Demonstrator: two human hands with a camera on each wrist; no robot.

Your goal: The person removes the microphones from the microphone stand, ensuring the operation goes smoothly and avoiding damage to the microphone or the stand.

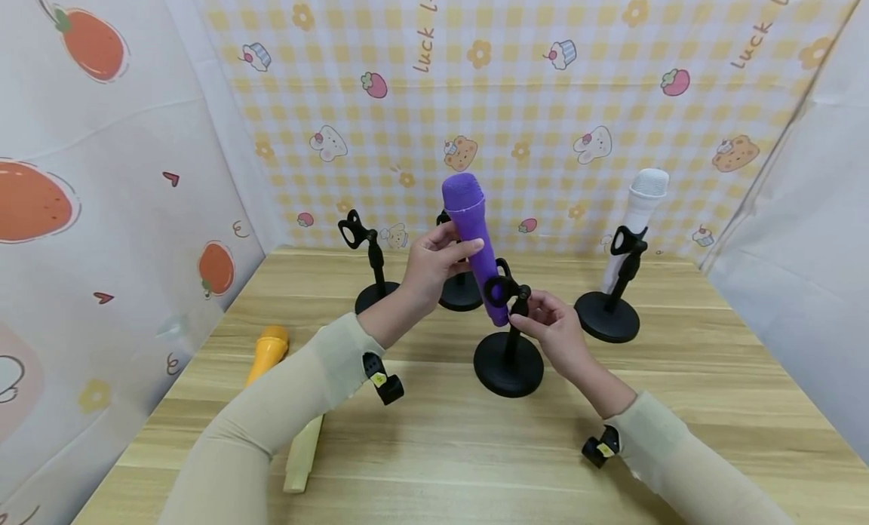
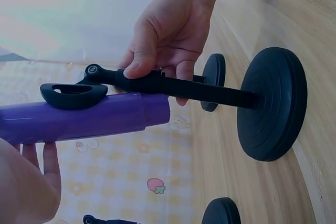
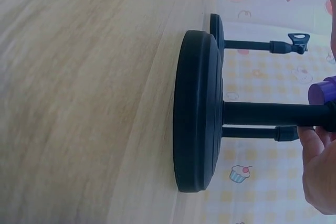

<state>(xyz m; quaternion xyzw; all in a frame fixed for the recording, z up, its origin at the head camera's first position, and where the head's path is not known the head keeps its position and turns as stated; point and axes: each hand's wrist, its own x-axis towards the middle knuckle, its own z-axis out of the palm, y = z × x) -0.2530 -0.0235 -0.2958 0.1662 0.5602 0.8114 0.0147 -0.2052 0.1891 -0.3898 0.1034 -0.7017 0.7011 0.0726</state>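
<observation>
Left hand (image 1: 434, 265) grips the purple microphone (image 1: 475, 246) around its upper body, fingers wrapped, thumb across the front. Mic tilted, head up and back, lower end seated in the clip of the near black stand (image 1: 508, 351). Right hand (image 1: 553, 329) pinches that stand's post just below the clip, fingers curled round it.

Near stand sits mid-bench (image 1: 679, 434), bare wood in front of it toward the near edge and to the right. Behind it, close: two more black stands (image 1: 373, 272), the left one's clip empty; the middle one mostly hidden by the left hand and mic. Well to the right, a fourth stand holds a white microphone (image 1: 638, 212). A yellow microphone (image 1: 268, 351) lies near the bench's left edge, partly under the left sleeve. Cloth walls close in on three sides.

Left wrist view: mic's tail end pokes through the clip, right thumb pressed on the post; head view hides this. Right wrist view: stand base (image 3: 197, 111) flat on the wood.
</observation>
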